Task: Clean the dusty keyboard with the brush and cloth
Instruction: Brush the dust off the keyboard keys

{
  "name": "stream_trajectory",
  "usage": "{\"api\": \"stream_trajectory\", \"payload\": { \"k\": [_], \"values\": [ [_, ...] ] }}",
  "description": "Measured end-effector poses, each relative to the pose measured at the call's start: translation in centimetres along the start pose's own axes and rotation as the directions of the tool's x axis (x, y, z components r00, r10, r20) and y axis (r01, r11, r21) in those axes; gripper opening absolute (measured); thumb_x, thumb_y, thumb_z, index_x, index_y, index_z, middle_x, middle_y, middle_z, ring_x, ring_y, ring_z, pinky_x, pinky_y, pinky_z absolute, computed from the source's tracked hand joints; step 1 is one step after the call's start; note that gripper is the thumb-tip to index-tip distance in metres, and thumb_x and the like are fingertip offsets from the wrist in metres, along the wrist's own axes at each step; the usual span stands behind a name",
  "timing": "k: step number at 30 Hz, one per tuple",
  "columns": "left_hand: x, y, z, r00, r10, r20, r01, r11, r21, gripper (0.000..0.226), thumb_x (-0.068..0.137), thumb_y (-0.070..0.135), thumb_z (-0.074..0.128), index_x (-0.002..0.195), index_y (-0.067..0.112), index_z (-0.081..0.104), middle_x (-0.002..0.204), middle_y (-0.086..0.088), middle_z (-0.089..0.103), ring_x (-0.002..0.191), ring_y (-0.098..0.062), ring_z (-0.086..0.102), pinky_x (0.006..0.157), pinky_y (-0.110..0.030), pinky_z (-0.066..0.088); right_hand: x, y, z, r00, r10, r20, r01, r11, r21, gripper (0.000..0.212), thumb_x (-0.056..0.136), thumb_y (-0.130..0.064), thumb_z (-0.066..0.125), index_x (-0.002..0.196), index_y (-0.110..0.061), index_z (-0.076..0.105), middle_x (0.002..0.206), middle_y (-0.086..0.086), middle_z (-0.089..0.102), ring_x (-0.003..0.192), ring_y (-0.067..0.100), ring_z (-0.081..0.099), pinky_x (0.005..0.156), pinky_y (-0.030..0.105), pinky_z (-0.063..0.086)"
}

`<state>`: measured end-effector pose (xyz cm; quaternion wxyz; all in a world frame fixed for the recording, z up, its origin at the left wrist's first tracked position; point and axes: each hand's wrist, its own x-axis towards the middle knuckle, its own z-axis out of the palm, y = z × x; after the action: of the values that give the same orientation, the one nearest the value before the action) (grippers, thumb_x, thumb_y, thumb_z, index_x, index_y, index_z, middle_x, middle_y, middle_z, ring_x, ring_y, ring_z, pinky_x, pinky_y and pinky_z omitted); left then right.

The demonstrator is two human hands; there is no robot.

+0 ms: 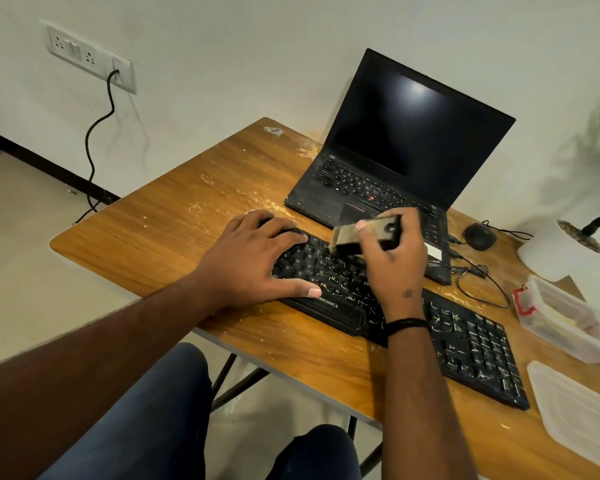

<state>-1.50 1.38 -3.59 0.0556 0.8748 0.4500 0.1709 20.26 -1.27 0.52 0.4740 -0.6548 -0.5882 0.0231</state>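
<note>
Black keys streaked with pale dust lie under both hands. The left hand (pixel 253 258) rests flat on the left end of the keyboard (pixel 465 344), fingers spread and nearly straight, thumb stretched along the front edge beside the printed brand name. The right hand (pixel 394 261) grips a brush (pixel 364 233) by its dark handle, fingers curled round it, with the tan bristle block pointing left and its lower edge down on the upper key rows (the brush is slightly blurred, so exact contact is hard to judge). A thin black band circles the right wrist.

That keyboard runs diagonally across the wooden table (pixel 174 216), from near the middle toward the front right. Its right half, around the number pad, carries the heaviest whitish smears between and on the keys; the keys near the left hand look darker and less marked. Pale powder is also scattered over the tabletop.

Behind the keyboard stands an open black laptop (pixel 395 140) with a dark screen, its own keys dusty too. A black mouse (pixel 479 236) sits to its right with a looping cable. Two clear plastic containers (pixel 561 320) sit at the right edge, and a white plant pot (pixel 548 251) stands beyond them.
</note>
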Motion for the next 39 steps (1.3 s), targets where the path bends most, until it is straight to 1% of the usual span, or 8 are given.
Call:
{"api": "stream_trajectory", "payload": {
  "k": [3,7,15,19,23,27,33,39],
  "values": [
    [0.0,0.0,0.0,1.000,0.003,-0.001,-0.003,1.000,-0.002,0.102,0.074,0.098,0.021,0.153,0.036,0.035,0.158,0.011,0.032,0.146,-0.018,0.020,0.119,-0.044,0.018,0.0,-0.2,0.4,0.999,-0.034,-0.011,0.032,0.989,-0.144,0.028,0.093,-0.038,0.065,0.110,-0.024,0.047,0.086,-0.010,0.059,0.079,0.013,0.063,0.066,0.037,0.059],
    [0.0,0.0,0.0,1.000,0.004,-0.005,-0.004,1.000,0.001,0.102,0.073,0.098,0.021,0.153,0.036,0.036,0.158,0.010,0.033,0.145,-0.018,0.021,0.119,-0.044,0.018,0.2,-0.1,0.2,0.999,0.034,-0.003,-0.034,0.998,0.047,0.024,0.093,-0.032,0.067,0.108,-0.021,0.051,0.087,-0.012,0.060,0.078,0.002,0.062,0.062,0.023,0.053],
    [0.1,0.0,0.0,1.000,-0.001,0.004,0.001,1.000,0.017,0.103,0.073,0.099,0.021,0.154,0.037,0.034,0.159,0.010,0.031,0.146,-0.019,0.020,0.119,-0.044,0.017,-0.1,-1.1,1.5,0.999,-0.020,0.039,0.020,1.000,-0.005,0.026,0.093,-0.035,0.066,0.108,-0.021,0.049,0.081,-0.014,0.058,0.071,0.000,0.059,0.058,0.018,0.047],
    [0.1,0.0,-0.1,1.000,0.001,0.001,-0.001,1.000,0.015,0.101,0.074,0.098,0.024,0.153,0.036,0.035,0.159,0.010,0.031,0.145,-0.018,0.020,0.118,-0.043,0.018,0.0,-1.3,1.6,0.995,-0.025,-0.100,0.005,0.982,-0.191,0.032,0.092,-0.037,0.066,0.112,-0.019,0.049,0.084,-0.008,0.057,0.075,0.015,0.059,0.062,0.032,0.052],
    [0.0,0.1,0.0,1.000,0.005,-0.004,-0.005,1.000,0.015,0.100,0.074,0.098,0.024,0.153,0.036,0.036,0.158,0.011,0.032,0.145,-0.018,0.021,0.118,-0.043,0.018,0.4,-1.2,1.2,0.993,0.109,-0.039,-0.103,0.986,0.127,0.030,0.085,-0.035,0.076,0.104,-0.022,0.057,0.091,-0.012,0.061,0.083,0.004,0.061,0.070,0.024,0.056],
    [0.1,0.1,0.0,1.000,0.006,-0.007,-0.006,1.000,0.020,0.101,0.074,0.098,0.022,0.153,0.036,0.036,0.158,0.011,0.032,0.145,-0.017,0.020,0.118,-0.043,0.019,0.4,-0.8,1.4,0.997,0.033,0.069,-0.031,0.999,-0.035,0.017,0.088,-0.035,0.072,0.089,-0.023,0.060,0.080,-0.013,0.060,0.076,0.003,0.058,0.065,0.022,0.050],
    [0.0,0.0,0.0,1.000,0.002,-0.012,-0.001,1.000,0.014,0.101,0.074,0.098,0.024,0.153,0.035,0.036,0.158,0.010,0.033,0.145,-0.017,0.020,0.118,-0.042,0.017,1.0,0.7,-1.0,0.957,0.201,-0.209,-0.254,0.929,-0.269,0.028,0.091,-0.041,0.064,0.095,-0.013,0.061,0.080,-0.004,0.058,0.074,0.017,0.057,0.054,0.022,0.034],
    [0.1,0.1,0.1,1.000,0.011,-0.019,-0.010,0.999,0.036,0.103,0.074,0.098,0.021,0.153,0.034,0.037,0.158,0.009,0.033,0.146,-0.019,0.021,0.118,-0.044,0.019,0.3,-2.6,3.0,0.995,0.089,0.040,-0.084,0.991,-0.108,0.031,0.094,-0.048,0.061,0.094,-0.016,0.061,0.075,-0.013,0.059,0.067,0.000,0.057,0.058,0.019,0.049]
  ]
}}
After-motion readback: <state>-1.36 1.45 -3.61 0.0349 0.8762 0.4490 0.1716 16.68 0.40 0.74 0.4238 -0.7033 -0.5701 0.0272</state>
